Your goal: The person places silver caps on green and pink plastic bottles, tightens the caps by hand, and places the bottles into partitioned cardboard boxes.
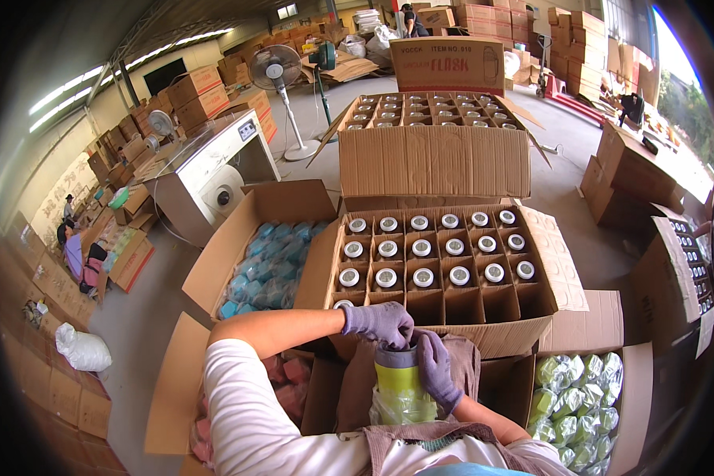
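Observation:
In front of my body stands a yellow-green flask [397, 379] with a grey band near its top. Crumpled clear plastic [404, 410] surrounds its lower part. My left hand [381, 323], in a purple-grey knit glove, is closed over the flask's mouth with its fingers bent down; what they pinch is hidden. Gloved alike, my right hand [437, 369] wraps the flask's upper right side, its fingertips at the rim. Just beyond is a divided carton [492, 329] holding rows of white-capped flasks [423, 278]; several cells of its nearest row hold no flask.
Open cartons hold blue bagged items [270, 266] at left, red ones [293, 371] at lower left, and green ones [571, 404] at lower right. Behind stands another filled carton [434, 163]. A white machine [214, 178] and a fan [282, 87] stand farther left.

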A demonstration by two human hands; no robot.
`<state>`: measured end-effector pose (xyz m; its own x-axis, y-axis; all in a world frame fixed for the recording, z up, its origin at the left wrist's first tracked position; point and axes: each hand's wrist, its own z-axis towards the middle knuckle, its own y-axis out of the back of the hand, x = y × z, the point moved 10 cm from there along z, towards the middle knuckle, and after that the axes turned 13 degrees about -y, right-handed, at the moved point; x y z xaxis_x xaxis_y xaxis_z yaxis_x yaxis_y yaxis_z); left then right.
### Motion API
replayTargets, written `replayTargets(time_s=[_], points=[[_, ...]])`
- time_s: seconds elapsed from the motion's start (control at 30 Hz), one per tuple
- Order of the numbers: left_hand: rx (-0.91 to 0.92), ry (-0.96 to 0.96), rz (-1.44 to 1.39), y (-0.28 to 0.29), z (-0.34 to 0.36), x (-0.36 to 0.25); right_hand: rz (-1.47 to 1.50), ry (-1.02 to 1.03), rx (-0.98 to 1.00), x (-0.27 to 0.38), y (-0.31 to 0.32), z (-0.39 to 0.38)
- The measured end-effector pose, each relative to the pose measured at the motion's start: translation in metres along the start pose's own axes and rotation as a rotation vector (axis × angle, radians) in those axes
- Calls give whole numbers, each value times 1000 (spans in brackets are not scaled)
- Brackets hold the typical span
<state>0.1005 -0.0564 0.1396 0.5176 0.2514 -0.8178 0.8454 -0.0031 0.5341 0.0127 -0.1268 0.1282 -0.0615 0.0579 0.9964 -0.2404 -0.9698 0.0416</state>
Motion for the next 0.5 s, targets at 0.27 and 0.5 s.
replayTargets(time_s=[0.27,0.5], points=[[-78,232,347,3,-1,2,-121,75,-42,3,-2,-5],[588,-108,1146,-38,28,3,-203,48,-56,10,-1,-10]])
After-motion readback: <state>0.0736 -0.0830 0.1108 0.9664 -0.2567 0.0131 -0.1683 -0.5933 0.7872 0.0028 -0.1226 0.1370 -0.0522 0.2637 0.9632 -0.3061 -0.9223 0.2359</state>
